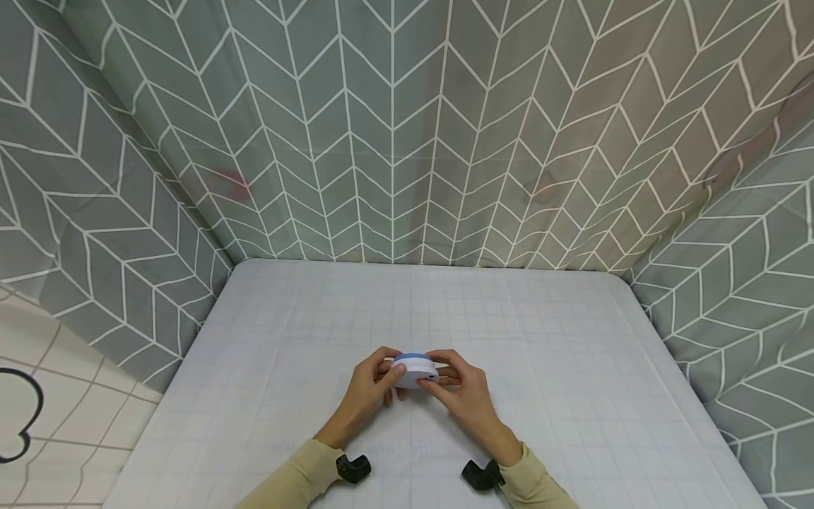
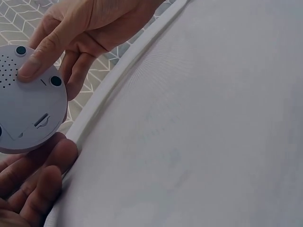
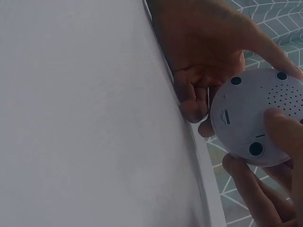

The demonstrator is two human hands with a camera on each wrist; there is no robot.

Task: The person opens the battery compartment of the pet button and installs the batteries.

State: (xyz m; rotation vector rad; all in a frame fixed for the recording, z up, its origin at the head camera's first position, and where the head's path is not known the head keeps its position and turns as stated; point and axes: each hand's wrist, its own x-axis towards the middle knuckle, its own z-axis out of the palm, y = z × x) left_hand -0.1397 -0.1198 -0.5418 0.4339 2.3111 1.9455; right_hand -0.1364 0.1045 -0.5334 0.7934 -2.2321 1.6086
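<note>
Both hands hold a round white device with a blue top (image 1: 415, 370) above the table. Its underside, turned toward the person, has small perforations, dark round feet and a slotted cover. My left hand (image 1: 369, 385) grips one side, its thumb (image 2: 35, 64) pressed flat near the perforations and its fingers behind the rim. On the other side, my right hand (image 1: 470, 396) has its thumb (image 3: 289, 68) at the rim by a foot. Its other fingers (image 3: 194, 101) are bent beside the slotted cover. The blue side is hidden in both wrist views.
A white cloth with faint grid lines covers the table (image 1: 305, 311). Grey curtains (image 1: 394, 141) with a white zigzag pattern hang behind it and along both sides. Pale floor tiles (image 1: 70, 396) show at the left. A black wrist mount (image 1: 353, 469) sits by each sleeve cuff.
</note>
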